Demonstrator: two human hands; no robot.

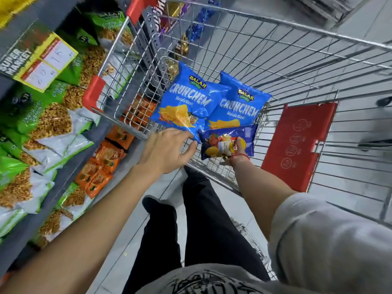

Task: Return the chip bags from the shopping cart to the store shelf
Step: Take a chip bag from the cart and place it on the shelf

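Two light blue Crunchem chip bags lie in the wire shopping cart (275, 66): one on the left (182, 100) and one on the right (239, 105), overlapping. My left hand (167, 149) pinches the lower corner of the left bag. My right hand (237, 149) reaches into the cart and grips a smaller dark blue chip bag (228, 143) from behind, only fingertips showing over it. The store shelf (63, 153) runs along the left, beside the cart.
The shelf holds green and white snack bags (48, 124) and orange packets (101, 164), with a yellow price tag (45, 60) on its edge. A red child-seat flap (297, 143) hangs on the cart's near end. My legs (191, 219) stand between shelf and cart.
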